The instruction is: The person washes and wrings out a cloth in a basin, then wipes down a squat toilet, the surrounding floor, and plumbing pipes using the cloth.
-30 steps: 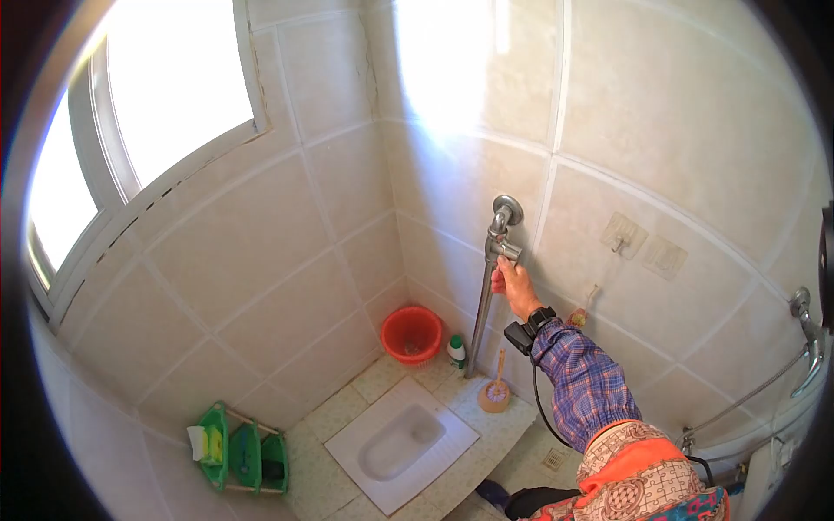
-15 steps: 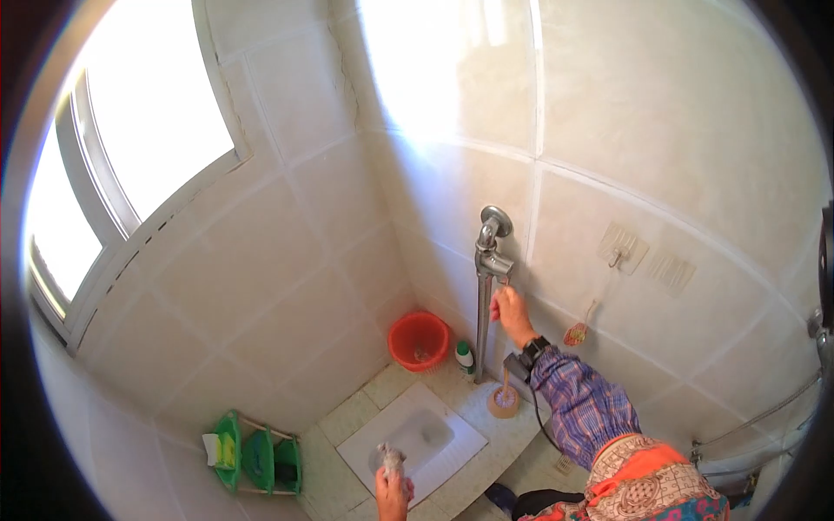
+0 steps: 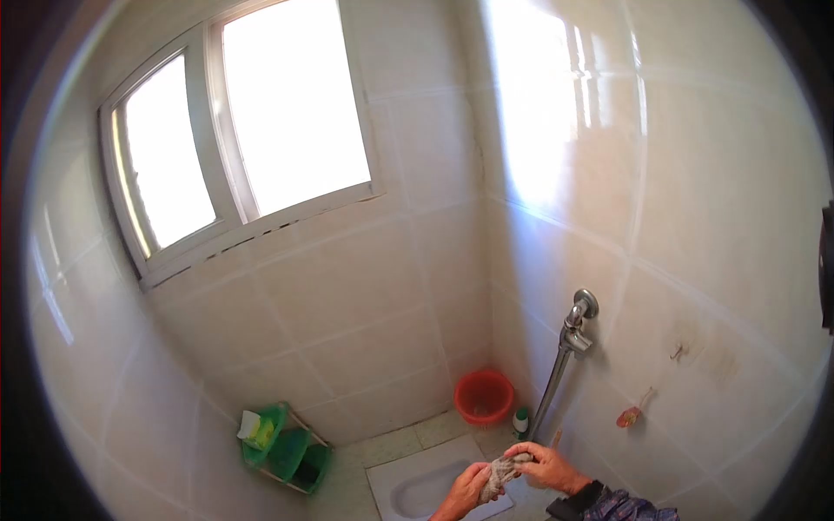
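Note:
A crumpled greyish cloth point(image 3: 501, 477) is bunched between my two hands, above the white squat toilet point(image 3: 382, 482). My left hand point(image 3: 466, 491) has its fingers closed around the cloth's left side. From the right, my right hand point(image 3: 549, 469) grips the other end with its fingers curled over it. Beyond the hands, the metal flush valve and pipe point(image 3: 573, 337) run down the wall, partly hidden low down.
In the corner stands a red bucket point(image 3: 484, 398), with a green-and-white bottle point(image 3: 520, 421) beside it. A green corner shelf point(image 3: 287, 451) is at left, under the window point(image 3: 287, 104). A small red item point(image 3: 629, 418) hangs on the right wall.
My right hand has left the flush valve and come down to the cloth. Both hands now hold it, where only the left did before. The view has tilted up and turned left.

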Demonstrator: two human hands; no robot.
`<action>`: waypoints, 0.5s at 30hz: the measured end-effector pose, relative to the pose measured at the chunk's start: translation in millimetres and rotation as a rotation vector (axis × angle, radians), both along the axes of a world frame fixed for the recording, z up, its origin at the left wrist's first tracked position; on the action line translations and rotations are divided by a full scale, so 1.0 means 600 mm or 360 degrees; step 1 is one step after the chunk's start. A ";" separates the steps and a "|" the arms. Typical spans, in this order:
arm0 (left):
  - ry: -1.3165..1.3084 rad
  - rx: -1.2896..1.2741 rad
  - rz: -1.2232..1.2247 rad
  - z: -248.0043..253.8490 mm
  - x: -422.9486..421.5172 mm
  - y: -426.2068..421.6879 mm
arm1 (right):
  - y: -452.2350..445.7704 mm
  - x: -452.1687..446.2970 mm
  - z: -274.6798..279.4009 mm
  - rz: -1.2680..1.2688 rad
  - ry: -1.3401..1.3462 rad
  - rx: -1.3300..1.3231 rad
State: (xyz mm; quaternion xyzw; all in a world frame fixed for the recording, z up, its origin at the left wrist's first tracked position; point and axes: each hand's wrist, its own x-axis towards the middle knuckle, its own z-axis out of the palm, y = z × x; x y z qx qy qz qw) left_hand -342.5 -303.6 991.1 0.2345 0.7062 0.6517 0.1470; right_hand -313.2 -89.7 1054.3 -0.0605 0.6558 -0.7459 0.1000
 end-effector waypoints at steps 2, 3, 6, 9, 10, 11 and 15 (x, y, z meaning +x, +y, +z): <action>0.0479 -0.0323 0.0139 -0.060 -0.005 0.002 | -0.032 0.019 -0.011 -0.0100 -0.0019 -0.0006; 0.0487 -0.0465 0.0233 -0.061 0.005 0.003 | -0.044 0.037 -0.030 -0.0148 -0.0035 -0.0017; 0.0568 -0.0758 0.0534 -0.037 0.032 -0.024 | -0.080 0.059 -0.069 -0.0102 -0.0191 -0.0178; 0.0638 -0.0541 0.0797 -0.012 0.053 -0.044 | -0.093 0.073 -0.069 -0.0058 -0.0272 -0.0057; 0.0601 -0.0420 0.0856 -0.012 0.051 -0.057 | -0.090 0.078 -0.096 0.0011 -0.0296 -0.0028; 0.0565 -0.0302 0.0916 -0.010 0.047 -0.071 | -0.088 0.082 -0.127 0.0086 -0.0318 -0.0001; 0.0247 0.0063 0.0606 0.004 0.028 -0.117 | -0.126 0.099 -0.077 0.0148 -0.0607 -0.0044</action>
